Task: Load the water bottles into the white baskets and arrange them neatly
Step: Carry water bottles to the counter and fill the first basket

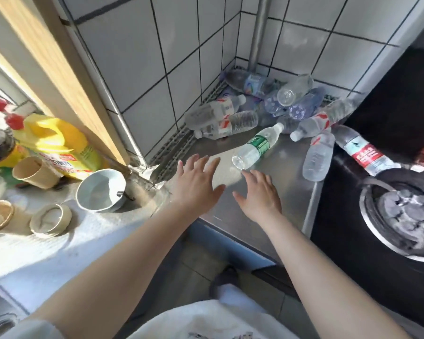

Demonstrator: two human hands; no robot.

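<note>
The green-labelled water bottle (257, 149) is lying loose before the bottle pile (267, 106) in the counter's (287, 192) back corner, while the left hand (197, 185) and right hand (261, 195), fingers spread and empty, are hovering just short, probably to gather it.

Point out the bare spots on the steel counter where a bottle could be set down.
Bare steel counter lies around both hands, left hand and right hand, from the green-label bottle to the front edge. The tiled corner is crowded with the bottle pile.
</note>
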